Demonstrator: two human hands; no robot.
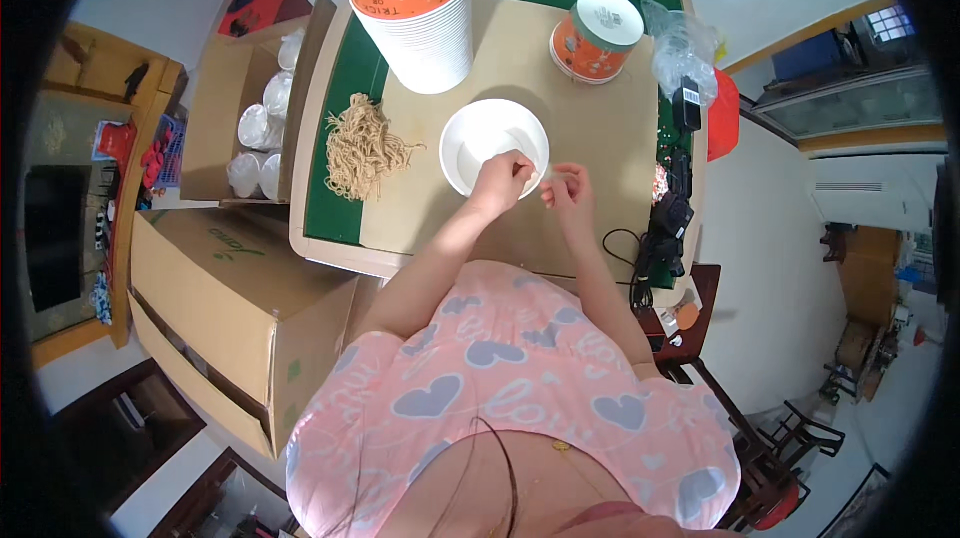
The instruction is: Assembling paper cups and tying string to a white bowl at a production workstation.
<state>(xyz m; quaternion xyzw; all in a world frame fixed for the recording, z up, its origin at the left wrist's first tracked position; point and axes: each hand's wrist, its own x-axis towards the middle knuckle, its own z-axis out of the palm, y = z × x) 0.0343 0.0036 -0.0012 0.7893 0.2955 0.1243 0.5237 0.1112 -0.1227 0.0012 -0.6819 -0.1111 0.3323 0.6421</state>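
White paper tub (465,138) sits right of tan cord heap (362,153). Left hand (505,181) curled over tub's near rim, right hand (570,190) half-curled beside; can't tell what's held. Likely fiddly fingertip work; next calls for precision.

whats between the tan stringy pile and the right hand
In the head view, the white bowl and the left hand lie between the tan stringy pile and the right hand.

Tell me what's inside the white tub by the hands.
White inner wall and part of the base show inside the white tub. The left hand covers the near part; whatever lies beneath it can't be seen.
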